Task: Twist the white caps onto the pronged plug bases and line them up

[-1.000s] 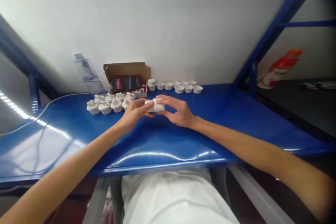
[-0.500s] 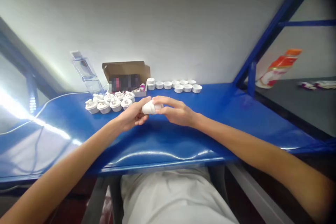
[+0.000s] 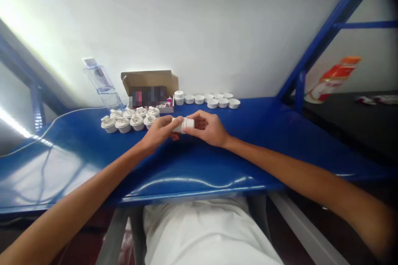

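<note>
My left hand is closed around one end of a small white plastic fitting, its thumb lying along the top. The fitting lies sideways above the blue table, its narrower end facing right. My right hand pinches that end from the other side, fingers curled and thumb underneath. Part of the fitting is hidden by the left fingers. Close to the left hand stand several white round cups topped with small white pieces that look like sockets or plugs.
Several white cups stand in rows by the wall, beside a stacked pair. An opened cardboard box holds small parts. A clear bottle, a white cable, blue frame bars and an orange-capped bottle surround the blue table.
My left hand has turned over the fitting, so its thumb now lies across it. My right fingers have drawn back slightly, showing more of the narrow end.
</note>
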Tool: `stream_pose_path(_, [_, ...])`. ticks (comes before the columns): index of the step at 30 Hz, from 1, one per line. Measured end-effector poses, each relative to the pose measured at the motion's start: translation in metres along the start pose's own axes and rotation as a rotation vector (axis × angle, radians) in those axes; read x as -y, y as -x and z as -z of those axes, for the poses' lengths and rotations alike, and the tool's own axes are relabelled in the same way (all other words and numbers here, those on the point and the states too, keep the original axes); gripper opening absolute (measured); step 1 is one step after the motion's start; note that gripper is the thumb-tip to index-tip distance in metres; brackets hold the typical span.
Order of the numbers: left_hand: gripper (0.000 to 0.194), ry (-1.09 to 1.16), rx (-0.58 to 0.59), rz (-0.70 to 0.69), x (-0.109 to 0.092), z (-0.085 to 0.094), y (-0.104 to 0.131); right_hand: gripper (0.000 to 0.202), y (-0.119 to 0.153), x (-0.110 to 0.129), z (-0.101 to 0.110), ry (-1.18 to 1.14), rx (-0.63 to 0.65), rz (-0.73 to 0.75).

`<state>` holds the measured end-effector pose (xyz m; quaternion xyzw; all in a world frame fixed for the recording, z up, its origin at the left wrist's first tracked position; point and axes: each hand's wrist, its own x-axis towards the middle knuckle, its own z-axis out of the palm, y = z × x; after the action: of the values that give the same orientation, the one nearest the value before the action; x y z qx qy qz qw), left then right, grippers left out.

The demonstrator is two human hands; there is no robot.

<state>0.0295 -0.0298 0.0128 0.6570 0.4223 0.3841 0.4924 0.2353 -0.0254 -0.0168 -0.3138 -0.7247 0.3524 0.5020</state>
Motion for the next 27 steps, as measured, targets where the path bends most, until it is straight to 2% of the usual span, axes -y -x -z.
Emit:
stream_pose_path(3, [0.046, -0.014, 0.011, -0.123, 0.003, 0.001, -0.001, 0.044, -0.003, 0.0, -0.003, -0.176, 0.018, -0.194])
stream_pose_path(5, [0.045, -0.012, 0.022, -0.184, 0.004, 0.003, -0.001, 0.043, -0.004, 0.002, -0.003, -0.196, 0.046, -0.182])
stream_pose_path(10, [0.042, -0.048, 0.026, -0.236, -0.003, 0.008, 0.0, 0.044, 0.001, 0.006, 0.001, 0.032, 0.012, 0.104])
stream_pose_path(12, [0.041, -0.059, 0.015, -0.203, -0.006, 0.008, 0.001, 0.041, 0.002, 0.006, 0.004, 0.186, 0.004, 0.265])
stream_pose_path(15, [0.048, -0.018, 0.006, -0.086, -0.006, 0.003, 0.003, 0.024, 0.0, 0.005, 0.011, 0.377, 0.075, 0.516])
stream_pose_path(16, [0.05, 0.004, 0.006, -0.052, -0.005, 0.002, 0.003, 0.021, -0.001, 0.005, 0.012, 0.408, 0.099, 0.562])
stream_pose_path(18, [0.05, 0.032, 0.014, -0.034, -0.003, 0.0, 0.003, 0.019, -0.002, 0.005, 0.014, 0.404, 0.111, 0.563])
stream_pose_path(20, [0.047, 0.024, 0.019, -0.083, 0.0, -0.001, 0.002, 0.028, -0.003, 0.004, 0.012, 0.312, 0.082, 0.43])
stream_pose_path(23, [0.042, -0.011, 0.021, -0.207, 0.004, 0.0, 0.002, 0.043, -0.003, 0.004, 0.005, 0.014, 0.063, -0.002])
stream_pose_path(25, [0.044, -0.036, 0.054, -0.262, 0.007, 0.001, 0.003, 0.048, -0.004, 0.005, 0.001, -0.211, 0.096, -0.294])
stream_pose_path(27, [0.044, -0.1, 0.075, -0.314, 0.008, 0.002, 0.005, 0.051, -0.005, 0.009, -0.002, -0.362, 0.141, -0.458])
